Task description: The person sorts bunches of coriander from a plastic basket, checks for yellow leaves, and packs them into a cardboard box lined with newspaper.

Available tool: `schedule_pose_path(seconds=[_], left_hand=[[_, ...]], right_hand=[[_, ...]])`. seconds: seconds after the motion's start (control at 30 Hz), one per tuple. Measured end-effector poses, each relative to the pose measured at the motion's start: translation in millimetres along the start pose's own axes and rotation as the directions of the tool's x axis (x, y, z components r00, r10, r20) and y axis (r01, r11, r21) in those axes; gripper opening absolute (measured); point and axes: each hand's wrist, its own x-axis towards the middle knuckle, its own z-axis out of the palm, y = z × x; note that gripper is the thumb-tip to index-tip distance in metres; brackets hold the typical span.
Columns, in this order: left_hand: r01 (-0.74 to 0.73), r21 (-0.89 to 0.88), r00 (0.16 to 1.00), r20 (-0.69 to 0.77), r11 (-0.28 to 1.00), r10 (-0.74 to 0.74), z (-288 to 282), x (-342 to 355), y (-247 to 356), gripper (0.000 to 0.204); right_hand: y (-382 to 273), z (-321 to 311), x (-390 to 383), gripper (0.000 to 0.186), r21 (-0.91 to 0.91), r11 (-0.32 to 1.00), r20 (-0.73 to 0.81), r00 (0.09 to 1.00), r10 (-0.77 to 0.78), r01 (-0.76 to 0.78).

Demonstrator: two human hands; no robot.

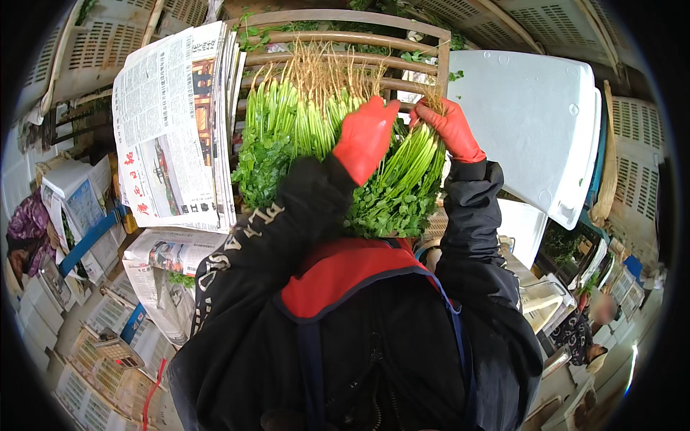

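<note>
Both of my hands wear red rubber gloves. My right hand (453,129) is closed around the root end of a bunch of leafy green stems (411,167), whose leaves point toward me. Just left of it, my left hand (365,135) is closed with its fingertips near the pale roots; what it pinches, if anything, is hidden. More rooted leafy greens (287,118) lie side by side to the left, roots away from me, partly covered by my left hand and sleeve. They all rest on a brown slatted rack (402,43).
A thick stack of newspapers (162,129) lies left of the greens, with a newspaper-wrapped bundle (167,251) below it. White foam lids (521,115) stand at the right. Plastic crates (108,388) surround the place. Other people (575,334) are at the far right and left edges.
</note>
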Motion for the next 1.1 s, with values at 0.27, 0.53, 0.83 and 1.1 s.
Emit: schedule_pose_path(seconds=[0.27, 0.53, 0.83, 1.1], left_hand=[[-0.394, 0.299, 0.882, 0.388, 0.869, 0.266, 11.1, 47.2, -21.6, 0.012], [0.245, -0.724, 0.887, 0.435, 0.644, 0.152, -9.6, 94.4, 7.9, 0.027], [0.528, -0.349, 0.819, 0.451, 0.774, -0.355, -10.3, 4.5, -6.8, 0.025], [0.233, -0.166, 0.962, 0.186, 0.958, -0.202, 24.7, -25.3, -6.3, 0.029]], right_hand=[[-19.2, 1.4, -37.8, 0.020, 0.127, 0.992, 0.011, 1.000, -0.017, 0.015], [-18.4, 1.1, -47.4, 0.018, 0.056, 0.998, -0.182, 0.983, -0.004, 0.014], [1.9, 10.0, -1.4, 0.024, -0.178, 0.984, -0.163, 0.987, -0.011, -0.019], [26.8, 38.9, 49.1, 0.033, -0.701, 0.709, -0.174, 0.982, -0.068, -0.075]])
